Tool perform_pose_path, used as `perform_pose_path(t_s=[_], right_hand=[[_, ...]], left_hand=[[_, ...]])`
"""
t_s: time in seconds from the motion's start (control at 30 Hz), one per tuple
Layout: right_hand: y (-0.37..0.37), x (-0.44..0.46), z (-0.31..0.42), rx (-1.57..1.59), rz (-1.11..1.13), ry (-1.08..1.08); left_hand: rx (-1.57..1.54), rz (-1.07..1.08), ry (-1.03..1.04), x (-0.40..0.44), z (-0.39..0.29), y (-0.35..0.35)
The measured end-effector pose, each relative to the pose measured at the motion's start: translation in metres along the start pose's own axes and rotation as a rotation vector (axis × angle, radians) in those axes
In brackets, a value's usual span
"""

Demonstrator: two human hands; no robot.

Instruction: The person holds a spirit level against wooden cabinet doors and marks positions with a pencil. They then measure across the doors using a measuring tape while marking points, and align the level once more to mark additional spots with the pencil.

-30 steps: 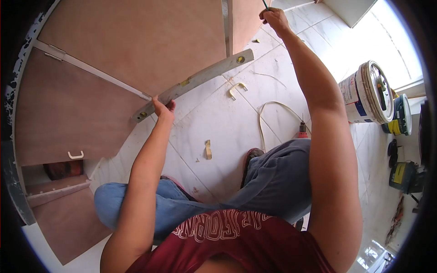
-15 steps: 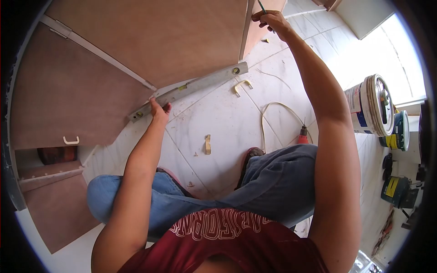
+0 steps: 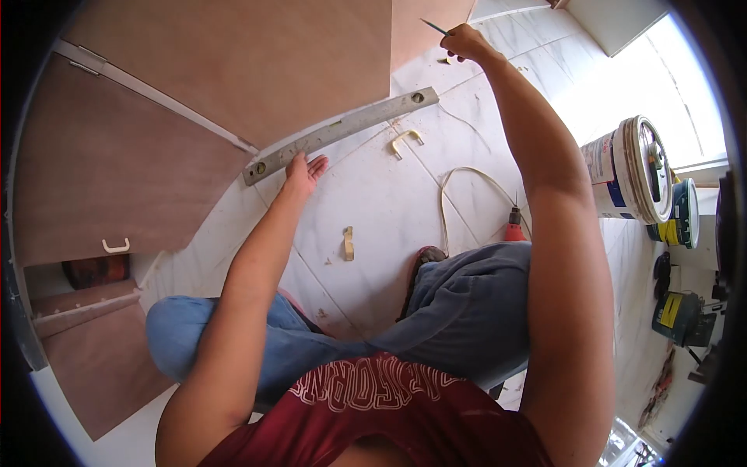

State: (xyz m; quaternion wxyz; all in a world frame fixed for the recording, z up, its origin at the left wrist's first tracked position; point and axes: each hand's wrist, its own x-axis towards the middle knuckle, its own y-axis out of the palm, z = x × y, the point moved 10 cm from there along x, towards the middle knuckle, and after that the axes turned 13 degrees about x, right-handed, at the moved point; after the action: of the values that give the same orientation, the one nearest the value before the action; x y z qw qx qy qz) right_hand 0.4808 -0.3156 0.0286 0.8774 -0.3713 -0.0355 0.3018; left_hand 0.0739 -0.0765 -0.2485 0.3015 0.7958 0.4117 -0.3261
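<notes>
A long grey spirit level (image 3: 342, 128) lies slantwise along the lower edge of the brown cabinet doors (image 3: 257, 62). My left hand (image 3: 306, 173) is at the level's lower edge near its left end, touching it, with several fingers stretched out. Part of that hand's contact with the level is hard to see. A thin dark pencil (image 3: 433, 26) is pinched in my right hand (image 3: 465, 43), its tip pointing left toward the side panel (image 3: 424, 31) of the cabinet.
On the tiled floor lie a cream pull handle (image 3: 405, 142), a small wood scrap (image 3: 348, 244) and a red drill (image 3: 514, 227) with a pale cord. A white bucket (image 3: 615, 175) and dark green tools (image 3: 683, 317) stand at the right.
The level has shifted to the right and up along the cabinet, with my left hand moving the same way. My right hand has come slightly down, and the pencil now points left.
</notes>
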Motion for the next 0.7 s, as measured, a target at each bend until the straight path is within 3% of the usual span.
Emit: perform_pose_path(t_s=[0.17,0.23,0.27,0.3,0.37,0.43,0.5,0.53,0.57,0.6,0.63,0.67,0.7], right_hand=[[0.004,-0.019,-0.027,-0.065,0.064,0.063],[0.011,-0.019,-0.044,-0.083,0.12,0.142],[0.018,-0.02,-0.05,-0.102,0.162,0.15],[0.027,-0.021,-0.053,-0.12,0.208,0.154],[0.045,-0.023,-0.055,-0.084,0.266,0.163],[0.065,-0.017,-0.049,-0.135,0.354,0.127],[0.093,-0.021,-0.039,-0.293,0.479,0.061],[0.118,-0.005,-0.032,-0.379,0.546,0.007],[0.186,0.054,-0.081,-0.452,0.68,0.016],[0.203,0.058,-0.069,-0.486,0.717,-0.065],[0.208,0.061,-0.04,-0.501,0.703,-0.138],[0.216,0.064,-0.026,-0.515,0.702,-0.188],[0.224,0.067,-0.013,-0.532,0.698,-0.22]], left_hand=[[0.961,0.087,0.437,-0.053,-0.003,0.048],[1.54,0.059,0.799,-0.093,0.019,0.069],[1.669,0.149,0.642,-0.115,0.043,0.069],[1.791,0.266,0.625,-0.141,0.061,0.073],[1.904,0.29,0.947,-0.194,0.078,0.075],[1.971,0.392,0.989,-0.2,0.103,0.059],[1.82,0.647,0.925,-0.187,0.127,0.048],[1.842,0.611,1.005,-0.191,0.121,0.059],[1.875,0.531,1.103,-0.194,0.107,0.073],[1.716,0.534,1.176,-0.185,0.097,0.079],[1.699,0.566,0.966,-0.167,0.092,0.089],[1.653,0.541,0.947,-0.174,0.066,0.112],[1.654,0.727,0.844,-0.2,0.038,0.143]])
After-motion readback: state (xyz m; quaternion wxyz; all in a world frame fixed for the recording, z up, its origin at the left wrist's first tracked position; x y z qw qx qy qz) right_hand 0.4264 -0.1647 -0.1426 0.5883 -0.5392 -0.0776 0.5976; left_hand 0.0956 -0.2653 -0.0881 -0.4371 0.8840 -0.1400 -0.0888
